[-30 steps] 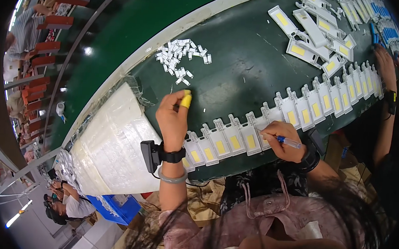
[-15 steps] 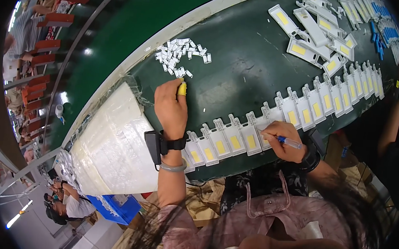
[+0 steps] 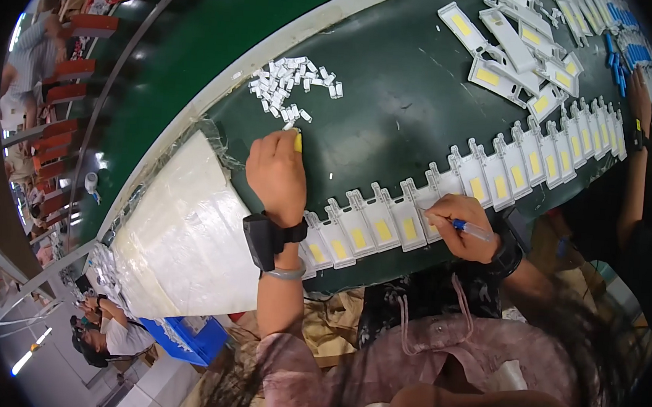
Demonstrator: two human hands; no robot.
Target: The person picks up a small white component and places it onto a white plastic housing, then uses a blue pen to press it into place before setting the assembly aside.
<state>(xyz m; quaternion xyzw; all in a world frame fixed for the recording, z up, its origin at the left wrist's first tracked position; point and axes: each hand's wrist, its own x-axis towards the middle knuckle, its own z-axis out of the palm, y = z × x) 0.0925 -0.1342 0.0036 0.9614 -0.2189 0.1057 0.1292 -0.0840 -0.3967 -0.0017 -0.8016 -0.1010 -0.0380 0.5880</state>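
One row of white panels with yellow rectangles (image 3: 408, 229) lies nearest, the right hand (image 3: 456, 220) at its middle gripping a slim blue-and-clear-handled tool (image 3: 475, 231). Beyond the row's left end, the left hand's (image 3: 277, 175) fingers bunch together, contents indeterminable, beside small white parts (image 3: 280, 85). Loose panels (image 3: 508, 43) lie beyond the row's right half.

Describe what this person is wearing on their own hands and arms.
The left hand wears a bright yellow finger covering, a black wrist strap with a boxy black device, and a smooth grey ring-shaped bangle; a mottled dusty-pink fabric sleeve begins higher up. The right hand has a black wristband with a dark box.
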